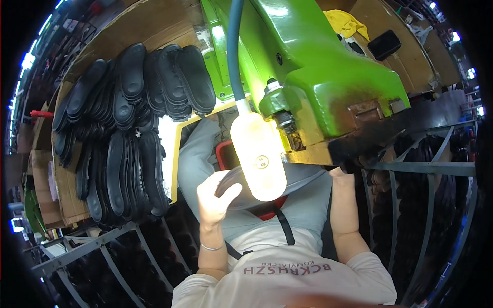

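My left hand (215,197) is raised in front of my chest and grips a thin black shoe sole (229,180) by its near edge. The sole runs up and to the right behind a glowing oblong lamp (259,154), which hides most of it. A thin bracelet sits on that wrist. My right forearm (349,210) reaches up toward the underside of a green machine (328,87). My right hand is hidden behind the machine's dark lower edge.
Several black soles (128,133) lie stacked on a cardboard-covered bench at the left. A blue hose (234,51) carries the lamp. A red tray (224,154) sits under the lamp. Metal racks (426,167) of dark soles stand on both sides. A yellow cloth (346,23) lies behind the machine.
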A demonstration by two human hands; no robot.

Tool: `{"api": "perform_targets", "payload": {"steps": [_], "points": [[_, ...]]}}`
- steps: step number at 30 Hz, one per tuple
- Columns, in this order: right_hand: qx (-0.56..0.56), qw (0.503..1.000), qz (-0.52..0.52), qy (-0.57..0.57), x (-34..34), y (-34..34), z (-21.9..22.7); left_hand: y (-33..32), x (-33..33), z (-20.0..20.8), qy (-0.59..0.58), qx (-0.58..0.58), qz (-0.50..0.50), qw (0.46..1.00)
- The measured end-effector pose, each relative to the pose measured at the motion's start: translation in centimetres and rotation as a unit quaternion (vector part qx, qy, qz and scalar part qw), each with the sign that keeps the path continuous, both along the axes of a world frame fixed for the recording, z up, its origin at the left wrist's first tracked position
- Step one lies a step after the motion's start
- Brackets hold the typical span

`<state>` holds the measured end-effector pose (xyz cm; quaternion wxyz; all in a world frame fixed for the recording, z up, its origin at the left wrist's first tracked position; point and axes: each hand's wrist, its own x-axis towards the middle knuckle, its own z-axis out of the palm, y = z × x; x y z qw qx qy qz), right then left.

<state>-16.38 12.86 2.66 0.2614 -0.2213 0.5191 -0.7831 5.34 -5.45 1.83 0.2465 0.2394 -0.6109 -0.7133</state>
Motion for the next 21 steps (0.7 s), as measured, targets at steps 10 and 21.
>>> {"api": "perform_targets", "payload": {"steps": [10,21], "points": [[0.111,0.986,-0.032,0.124,3.7,-3.4,-1.1,2.0,1.2,-1.9,-0.113,-0.071,-0.183,0.974],[0.246,0.961,0.116,-0.049,11.6,7.0,-5.9,6.3,-7.7,-1.3,-0.026,-0.249,0.007,0.968]]}}
